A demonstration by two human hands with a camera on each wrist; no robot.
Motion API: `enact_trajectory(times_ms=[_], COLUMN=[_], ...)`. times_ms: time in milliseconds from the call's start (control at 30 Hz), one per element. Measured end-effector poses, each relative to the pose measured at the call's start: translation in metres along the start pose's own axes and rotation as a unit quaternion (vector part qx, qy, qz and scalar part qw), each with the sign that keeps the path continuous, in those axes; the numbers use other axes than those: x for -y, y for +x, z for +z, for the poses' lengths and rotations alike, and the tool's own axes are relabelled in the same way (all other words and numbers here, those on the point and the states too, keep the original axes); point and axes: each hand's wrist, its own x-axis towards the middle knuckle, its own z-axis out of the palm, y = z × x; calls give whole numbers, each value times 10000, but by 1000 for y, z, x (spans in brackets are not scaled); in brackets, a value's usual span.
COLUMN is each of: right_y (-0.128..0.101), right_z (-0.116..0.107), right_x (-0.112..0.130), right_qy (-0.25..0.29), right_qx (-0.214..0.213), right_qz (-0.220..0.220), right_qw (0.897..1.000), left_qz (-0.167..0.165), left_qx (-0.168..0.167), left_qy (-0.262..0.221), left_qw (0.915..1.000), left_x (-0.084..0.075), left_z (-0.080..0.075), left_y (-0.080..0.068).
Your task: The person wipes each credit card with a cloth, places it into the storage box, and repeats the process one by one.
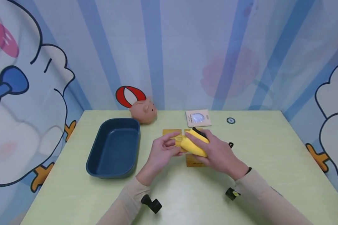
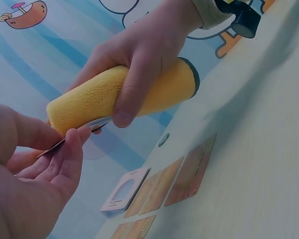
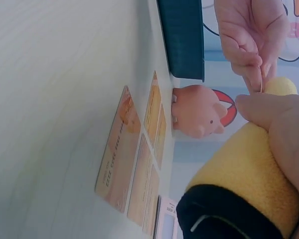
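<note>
Cards [image 1: 194, 161] lie in rows mid-table; one card [image 2: 72, 137] is up, pinched in the left hand [image 1: 161, 153] and half under the cloth [image 1: 192, 144] gripped by the right hand [image 1: 217, 153]. Wiping looks underway, the others seemingly untouched. The cloth roll's long axis runs near-left to far-right, black end far.

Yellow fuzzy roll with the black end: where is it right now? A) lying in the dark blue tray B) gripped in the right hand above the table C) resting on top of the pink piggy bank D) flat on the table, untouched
B: the right hand wraps its fingers round the yellow fuzzy roll, clear of the green table; the left hand pinches a thin card at its tip.
</note>
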Motion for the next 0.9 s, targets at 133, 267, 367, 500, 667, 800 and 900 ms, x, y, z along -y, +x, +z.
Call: enact_trajectory(times_ms=[133,267,367,500,667,800,900], right_y=[-2,-5,-8,-10,-14,-17,-19], right_z=[-3,-5,-7,-8,-9,-10,-11], right_x=[-2,-5,-7,-11,-15,-18,-20], right_qy=[-57,-70,-65,-7,45,13,-23], right_qx=[22,32,49,118,162,73,-15], right_qz=[117,206,280,432,562,556,537], right_qw=[9999,9998,9996,9990,9983,9984,9986], left_qz=[7,-6,-24,-44,-46,-106,-106], left_qx=[-41,-104,-111,-128,-100,-61,-97], left_qy=[-47,-56,-70,-155,-236,-343,-436], left_qw=[10000,9999,9999,9998,9997,9993,9989], left_x=[-2,-5,-6,-8,-8,-8,-10], left_z=[-2,-4,-5,-6,-9,-10,-10], left_y=[0,0,0,0,-1,-1,-2])
